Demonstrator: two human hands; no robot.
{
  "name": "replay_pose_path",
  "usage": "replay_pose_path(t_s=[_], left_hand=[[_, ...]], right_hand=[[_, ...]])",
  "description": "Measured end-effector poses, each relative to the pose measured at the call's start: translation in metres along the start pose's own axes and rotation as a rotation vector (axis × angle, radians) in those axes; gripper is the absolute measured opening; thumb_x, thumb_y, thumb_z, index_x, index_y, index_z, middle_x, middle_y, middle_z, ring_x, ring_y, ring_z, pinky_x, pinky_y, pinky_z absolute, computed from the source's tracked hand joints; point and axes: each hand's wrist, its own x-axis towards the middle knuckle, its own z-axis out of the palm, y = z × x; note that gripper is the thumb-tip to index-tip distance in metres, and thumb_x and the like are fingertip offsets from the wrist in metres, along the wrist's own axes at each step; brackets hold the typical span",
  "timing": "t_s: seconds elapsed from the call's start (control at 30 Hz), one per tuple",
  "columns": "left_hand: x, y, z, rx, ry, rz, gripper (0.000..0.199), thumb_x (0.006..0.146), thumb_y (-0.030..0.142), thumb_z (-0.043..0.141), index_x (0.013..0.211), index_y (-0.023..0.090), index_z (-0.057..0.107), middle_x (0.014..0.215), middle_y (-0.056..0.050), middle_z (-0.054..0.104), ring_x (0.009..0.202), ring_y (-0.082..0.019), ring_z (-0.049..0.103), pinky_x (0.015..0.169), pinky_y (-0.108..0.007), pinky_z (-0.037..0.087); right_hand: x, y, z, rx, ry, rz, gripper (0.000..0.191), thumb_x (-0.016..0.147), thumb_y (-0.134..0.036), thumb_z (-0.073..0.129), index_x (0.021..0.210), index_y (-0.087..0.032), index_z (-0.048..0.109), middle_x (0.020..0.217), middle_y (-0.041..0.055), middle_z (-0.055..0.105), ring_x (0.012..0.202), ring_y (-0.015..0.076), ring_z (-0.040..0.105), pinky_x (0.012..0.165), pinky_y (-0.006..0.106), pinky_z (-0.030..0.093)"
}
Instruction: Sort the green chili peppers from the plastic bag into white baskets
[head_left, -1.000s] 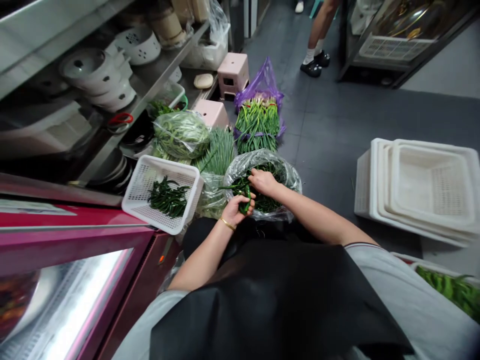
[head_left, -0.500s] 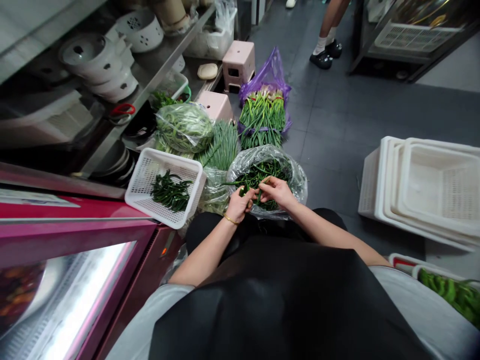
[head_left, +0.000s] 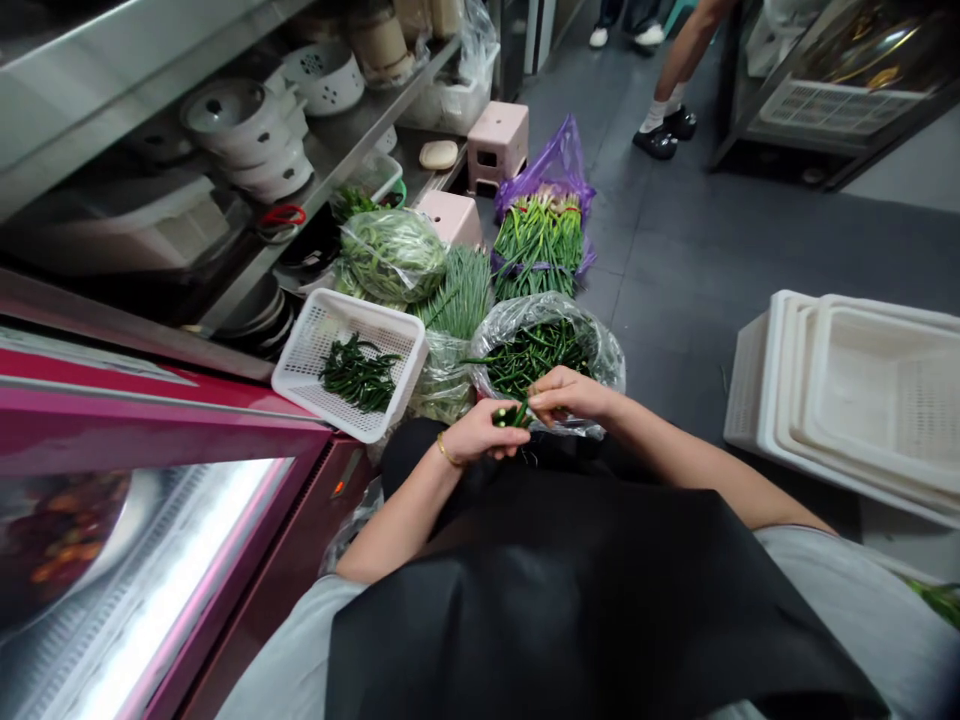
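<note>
My left hand (head_left: 478, 433) is closed around a few green chili peppers (head_left: 510, 416), their ends showing between thumb and fingers. At the tip of one of these peppers, my right hand (head_left: 568, 394) pinches with thumb and forefinger; the exact contact is small and partly hidden. Both hands are over the near edge of a clear plastic bag (head_left: 609, 350) full of long green chili peppers (head_left: 541, 350). Left of the bag, a white perforated basket (head_left: 412, 375) sits tilted, with a small heap of green chilies (head_left: 360, 373) inside.
Behind the bag lie green stalks in a purple bag (head_left: 566, 160) and bagged greens (head_left: 394, 255). Pink stools (head_left: 499, 140) stand beyond. White crates (head_left: 780, 370) are stacked at right. A shelf with pots (head_left: 247, 130) and a lit display fridge (head_left: 150, 560) flank the left. Another person's legs (head_left: 679, 80) appear ahead.
Both hands have come back toward my body, away from the middle of the bag, and my left hand has turned over the peppers. The view has shifted slightly.
</note>
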Motion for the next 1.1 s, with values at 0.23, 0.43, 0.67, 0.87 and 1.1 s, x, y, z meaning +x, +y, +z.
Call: replay_pose_path(t_s=[0.23,0.43,0.67,0.87,1.1], left_hand=[[0.017,0.004,-0.084,0.842,0.639,0.365,0.015,0.069,0.013,0.067,0.082,0.018,0.062,0.094,-0.007,0.065,0.093,-0.022,0.060,0.082,-0.030,0.046],[0.077,0.001,-0.100,1.015,0.596,0.147,0.013,0.071,0.010,0.064,0.078,0.020,0.059,0.074,-0.005,0.061,0.077,-0.023,0.059,0.074,-0.029,0.042],[0.033,0.016,-0.055,0.693,0.448,0.402,0.017,0.068,0.020,0.073,0.083,0.022,0.064,0.082,-0.005,0.065,0.079,-0.019,0.058,0.076,-0.026,0.042],[0.030,0.004,-0.003,0.024,0.337,0.224,0.034,0.062,0.031,0.082,0.086,0.019,0.062,0.066,0.001,0.060,0.051,-0.010,0.050,0.050,-0.021,0.037],[0.063,-0.005,0.000,-0.201,0.293,-0.023,0.038,0.057,0.031,0.083,0.082,0.012,0.063,0.054,0.000,0.058,0.041,-0.007,0.046,0.037,-0.018,0.022]], right_hand=[[0.046,0.022,-0.015,-0.401,0.191,0.350,0.037,0.081,-0.044,0.064,0.101,-0.013,0.069,0.070,0.0039,0.069,0.059,0.0145,0.060,0.061,0.025,0.045],[0.110,0.038,0.004,-0.334,0.342,0.387,0.029,0.092,-0.035,0.053,0.085,-0.011,0.068,0.056,0.0008,0.060,0.052,0.0111,0.055,0.056,0.022,0.043],[0.033,0.028,-0.005,0.310,0.065,0.151,0.040,0.084,-0.051,0.061,0.081,-0.012,0.067,0.044,-0.0055,0.049,0.039,0.0074,0.044,0.041,0.019,0.035],[-0.002,0.024,0.002,0.633,0.037,0.043,0.049,0.077,-0.062,0.062,0.081,-0.014,0.063,0.046,-0.0067,0.045,0.037,0.0084,0.040,0.039,0.023,0.036],[0.062,0.049,-0.067,-0.884,0.341,0.372,0.035,0.095,-0.024,0.039,0.117,-0.015,0.065,0.116,0.0179,0.063,0.095,0.0254,0.064,0.078,0.034,0.046]])
